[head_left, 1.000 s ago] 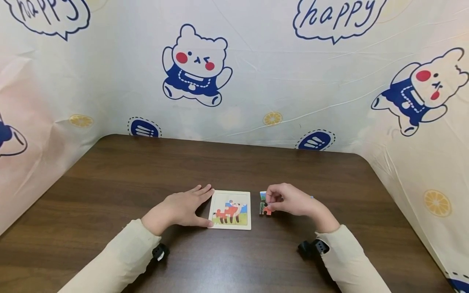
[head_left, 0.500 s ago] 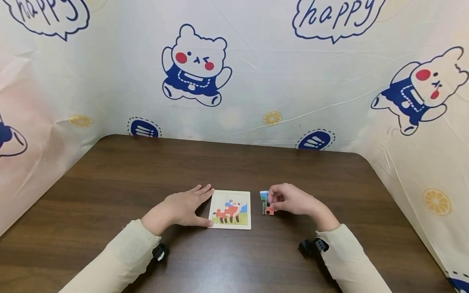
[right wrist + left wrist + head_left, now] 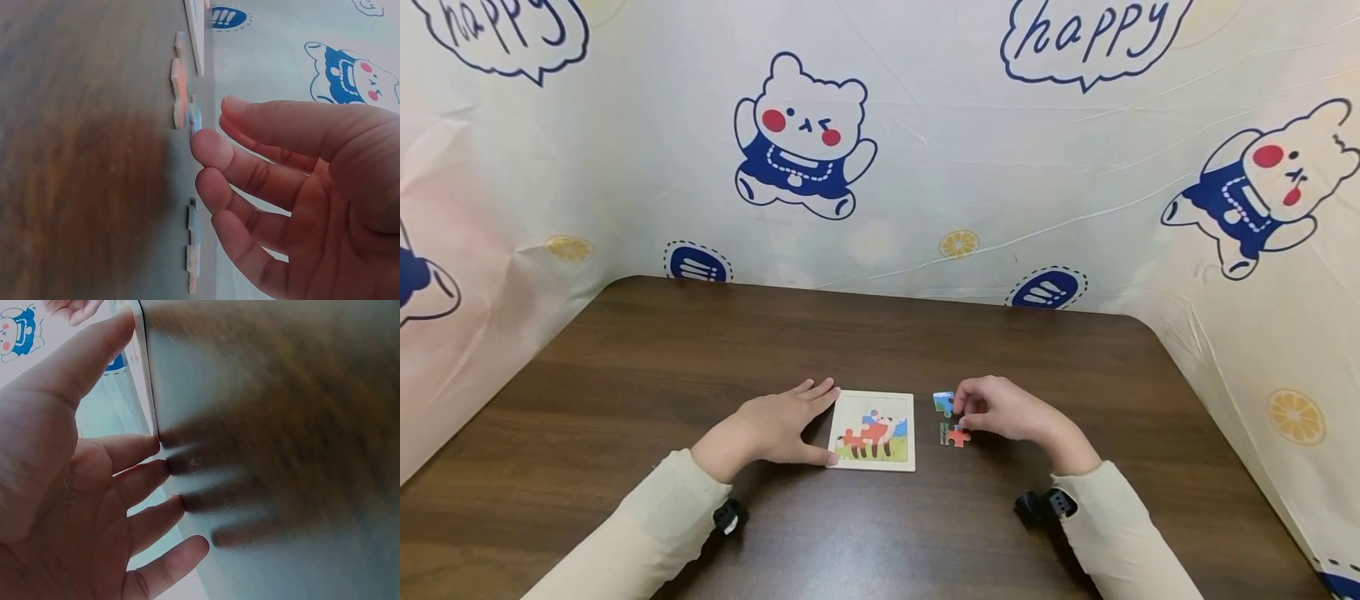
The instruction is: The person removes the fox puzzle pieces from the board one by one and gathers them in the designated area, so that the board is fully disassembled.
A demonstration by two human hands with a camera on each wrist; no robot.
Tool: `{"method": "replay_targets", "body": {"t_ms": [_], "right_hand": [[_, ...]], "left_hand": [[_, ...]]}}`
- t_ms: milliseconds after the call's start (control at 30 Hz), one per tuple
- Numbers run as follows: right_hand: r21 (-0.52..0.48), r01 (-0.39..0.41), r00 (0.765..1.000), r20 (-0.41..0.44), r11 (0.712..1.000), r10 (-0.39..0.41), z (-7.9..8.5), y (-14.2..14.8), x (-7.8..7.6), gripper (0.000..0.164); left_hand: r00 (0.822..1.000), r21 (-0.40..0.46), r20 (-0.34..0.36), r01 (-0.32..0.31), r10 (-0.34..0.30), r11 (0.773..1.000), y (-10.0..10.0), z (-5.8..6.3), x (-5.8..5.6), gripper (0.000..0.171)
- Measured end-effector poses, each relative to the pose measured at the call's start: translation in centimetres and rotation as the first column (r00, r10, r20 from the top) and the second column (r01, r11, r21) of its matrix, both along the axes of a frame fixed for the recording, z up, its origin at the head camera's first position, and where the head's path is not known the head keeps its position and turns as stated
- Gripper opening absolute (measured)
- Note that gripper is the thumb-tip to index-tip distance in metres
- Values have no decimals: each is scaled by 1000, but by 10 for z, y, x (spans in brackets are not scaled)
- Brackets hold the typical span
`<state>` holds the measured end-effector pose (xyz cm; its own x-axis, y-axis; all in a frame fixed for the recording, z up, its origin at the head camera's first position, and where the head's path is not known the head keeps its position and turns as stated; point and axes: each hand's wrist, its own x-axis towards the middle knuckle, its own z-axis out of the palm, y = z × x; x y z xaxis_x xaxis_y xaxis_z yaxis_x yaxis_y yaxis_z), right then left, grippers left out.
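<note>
In the head view my left hand spreads its fingers along the left side of a pale puzzle frame, thumb at the near corner. Inside it, several joined pieces form part of a red fox picture. The left wrist view shows its straight fingers at the frame's edge. To the right of the frame, my right hand hovers with bent fingers beside a blue-green puzzle piece; contact is unclear. Just nearer lies a red-and-green puzzle piece. The right wrist view shows nothing gripped between thumb and fingers.
Another puzzle piece lies beyond the right fingers, seen edge-on in the right wrist view. The brown table ends at a printed cloth backdrop behind and at both sides.
The red-and-green piece has slid right and nearer, apart from the blue-green piece. My right hand has shifted slightly right and off the red-and-green piece. My left hand stays in place.
</note>
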<state>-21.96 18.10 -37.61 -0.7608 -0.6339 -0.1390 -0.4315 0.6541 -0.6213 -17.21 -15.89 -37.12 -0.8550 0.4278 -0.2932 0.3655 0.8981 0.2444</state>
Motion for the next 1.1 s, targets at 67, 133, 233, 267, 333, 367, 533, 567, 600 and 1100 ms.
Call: {"method": "replay_targets", "body": {"t_ms": [67, 133, 233, 267, 333, 367, 533, 567, 600, 1100], "right_hand": [[1, 4, 1000, -12, 1000, -4, 2, 0, 0, 6], [-3, 0, 1000, -20, 1000, 0, 4, -2, 1, 5], [-9, -11, 1000, -20, 1000, 11, 6, -9, 2, 6], [-8, -16, 1000, -22, 1000, 16, 7, -12, 2, 6], [0, -19, 1000, -19, 1000, 19, 7, -19, 2, 8], [4, -21, 1000, -20, 1000, 21, 7, -23, 2, 8], [10, -42, 999, -28, 999, 42, 8, -39, 2, 11], [8, -49, 998, -30, 999, 49, 8, -42, 2, 12], [7, -54, 998, -28, 999, 54, 8, -45, 1, 12], [7, -96, 995, -7, 995, 97, 3, -79, -3, 9]], "left_hand": [[1000, -2, 3, -1, 1, 1000, 0, 0, 0, 100], [1000, -6, 4, -3, 3, 1000, 1, 0, 0, 100], [1000, -8, 4, -4, 4, 1000, 1, 1, 0, 100], [1000, -8, 3, -2, 2, 1000, 1, 1, 0, 100], [1000, -6, 2, -1, 1, 1000, 1, 1, 1, 100], [1000, -5, 4, -2, 2, 1000, 1, 1, 2, 100], [1000, -7, 8, -8, 8, 1000, 2, 2, 4, 101], [1000, -7, 8, -7, 7, 1000, 2, 3, 4, 101], [1000, -7, 6, -7, 7, 1000, 2, 3, 4, 101], [1000, -16, 12, -9, 9, 1000, 2, 0, 0, 100]]}}
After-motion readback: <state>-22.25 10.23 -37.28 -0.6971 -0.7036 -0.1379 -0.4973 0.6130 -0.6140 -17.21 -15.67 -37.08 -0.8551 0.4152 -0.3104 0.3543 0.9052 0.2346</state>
